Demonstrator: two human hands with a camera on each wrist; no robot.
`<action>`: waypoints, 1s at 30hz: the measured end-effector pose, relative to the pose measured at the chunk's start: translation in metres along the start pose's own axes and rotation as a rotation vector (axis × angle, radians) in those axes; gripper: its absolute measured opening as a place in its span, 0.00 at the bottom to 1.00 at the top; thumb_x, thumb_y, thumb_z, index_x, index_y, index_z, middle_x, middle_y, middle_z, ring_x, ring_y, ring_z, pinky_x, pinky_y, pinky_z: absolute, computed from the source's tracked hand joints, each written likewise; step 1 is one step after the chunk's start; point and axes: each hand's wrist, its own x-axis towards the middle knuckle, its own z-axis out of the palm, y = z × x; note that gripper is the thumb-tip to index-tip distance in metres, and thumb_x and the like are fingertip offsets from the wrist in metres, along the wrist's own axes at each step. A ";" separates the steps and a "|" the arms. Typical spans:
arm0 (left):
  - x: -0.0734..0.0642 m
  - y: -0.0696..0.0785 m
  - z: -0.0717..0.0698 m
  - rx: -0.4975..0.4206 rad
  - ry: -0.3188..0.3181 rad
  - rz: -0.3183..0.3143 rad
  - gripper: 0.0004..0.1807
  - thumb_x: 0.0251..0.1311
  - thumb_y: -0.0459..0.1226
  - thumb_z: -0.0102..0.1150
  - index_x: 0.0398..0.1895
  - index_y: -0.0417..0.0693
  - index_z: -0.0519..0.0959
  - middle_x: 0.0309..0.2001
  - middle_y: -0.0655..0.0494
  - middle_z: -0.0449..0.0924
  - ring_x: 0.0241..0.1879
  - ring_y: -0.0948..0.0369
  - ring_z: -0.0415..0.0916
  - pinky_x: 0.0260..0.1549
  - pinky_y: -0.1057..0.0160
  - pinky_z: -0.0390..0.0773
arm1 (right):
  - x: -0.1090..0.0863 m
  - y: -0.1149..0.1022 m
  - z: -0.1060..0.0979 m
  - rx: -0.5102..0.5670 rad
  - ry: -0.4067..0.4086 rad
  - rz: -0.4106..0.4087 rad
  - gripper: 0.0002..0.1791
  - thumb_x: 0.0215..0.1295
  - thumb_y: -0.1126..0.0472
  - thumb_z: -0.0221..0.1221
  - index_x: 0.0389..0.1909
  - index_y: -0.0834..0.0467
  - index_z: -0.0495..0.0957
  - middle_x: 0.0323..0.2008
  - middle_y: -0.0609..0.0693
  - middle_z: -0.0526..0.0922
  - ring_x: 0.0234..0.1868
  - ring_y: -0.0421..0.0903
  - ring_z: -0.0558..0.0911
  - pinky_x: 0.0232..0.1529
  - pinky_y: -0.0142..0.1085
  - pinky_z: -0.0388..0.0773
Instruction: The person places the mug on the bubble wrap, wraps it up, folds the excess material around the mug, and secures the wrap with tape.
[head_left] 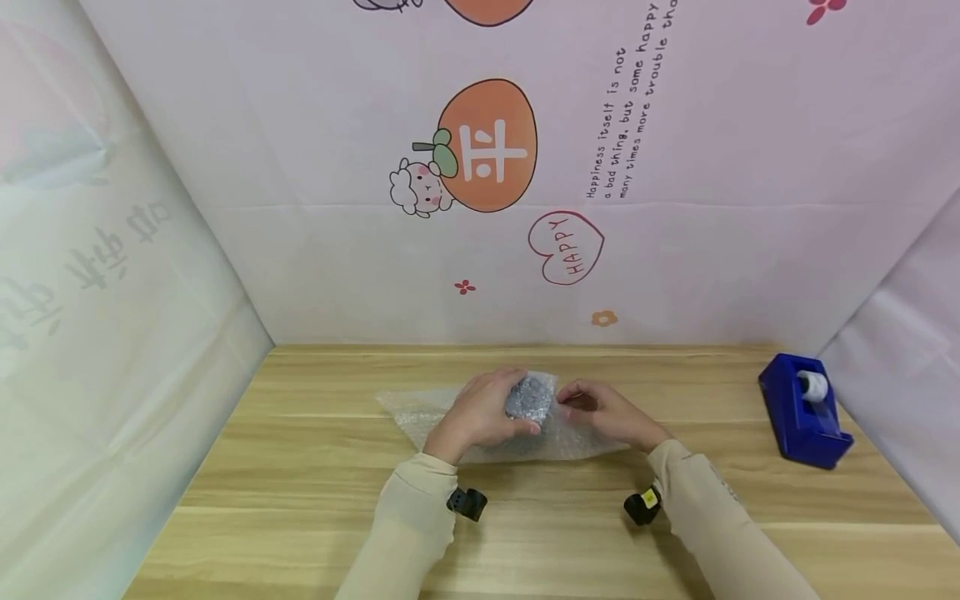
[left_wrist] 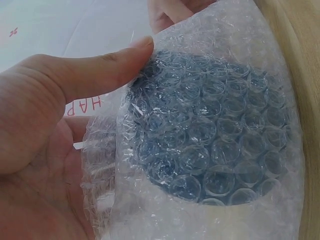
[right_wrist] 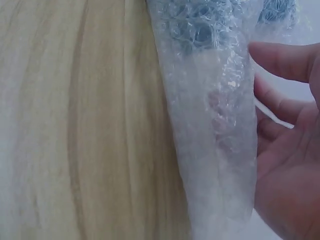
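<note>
A dark bluish-grey object with a rounded outline (left_wrist: 210,130) shows through clear bubble wrap (head_left: 581,442); its exact kind is hidden by the bubbles. My left hand (head_left: 483,408) grips this wrapped object from the left, its thumb along the near side in the head view. On the other side, my right hand (head_left: 603,410) holds the edge of the wrap with bent fingers. The right wrist view shows the thumb (right_wrist: 280,61) at the wrap's edge and fingertips blurred behind the film. Loose wrap spreads over the table to both sides.
A blue tape dispenser (head_left: 806,412) with a roll of tape (head_left: 812,387) stands at the right on the wooden table (head_left: 300,500). Printed white sheets (head_left: 337,275) hang behind the table and at both sides. A small black camera sits at each wrist.
</note>
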 end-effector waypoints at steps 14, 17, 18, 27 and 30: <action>0.000 -0.001 0.002 0.001 -0.003 -0.013 0.46 0.55 0.49 0.76 0.74 0.43 0.67 0.73 0.48 0.66 0.72 0.49 0.63 0.73 0.49 0.57 | 0.007 -0.004 -0.003 -0.138 0.012 0.164 0.30 0.66 0.53 0.66 0.61 0.69 0.77 0.59 0.64 0.79 0.58 0.60 0.77 0.63 0.56 0.72; 0.000 -0.001 0.002 0.004 -0.002 -0.016 0.46 0.55 0.49 0.75 0.74 0.44 0.67 0.73 0.49 0.67 0.72 0.50 0.63 0.73 0.49 0.57 | 0.007 -0.003 -0.004 -0.139 0.019 0.192 0.29 0.64 0.50 0.68 0.59 0.65 0.79 0.63 0.66 0.76 0.62 0.65 0.75 0.65 0.60 0.69; 0.000 -0.001 0.002 0.007 -0.001 -0.016 0.46 0.55 0.49 0.75 0.74 0.44 0.67 0.73 0.49 0.66 0.72 0.50 0.63 0.73 0.49 0.57 | 0.007 -0.003 -0.005 -0.137 0.019 0.200 0.28 0.64 0.50 0.68 0.58 0.64 0.79 0.63 0.66 0.76 0.62 0.65 0.75 0.65 0.61 0.69; 0.000 0.000 0.002 0.007 0.004 -0.010 0.46 0.55 0.49 0.75 0.75 0.44 0.66 0.74 0.49 0.66 0.72 0.50 0.63 0.73 0.49 0.58 | 0.006 -0.009 -0.008 -0.151 0.009 0.296 0.35 0.61 0.47 0.70 0.59 0.68 0.73 0.52 0.61 0.78 0.53 0.57 0.76 0.54 0.54 0.77; 0.001 -0.001 0.003 0.007 0.003 -0.014 0.46 0.55 0.49 0.75 0.75 0.43 0.66 0.74 0.49 0.65 0.73 0.51 0.62 0.73 0.50 0.57 | 0.006 -0.012 -0.008 -0.187 -0.008 0.311 0.37 0.61 0.45 0.69 0.58 0.71 0.75 0.52 0.63 0.80 0.53 0.58 0.78 0.55 0.55 0.77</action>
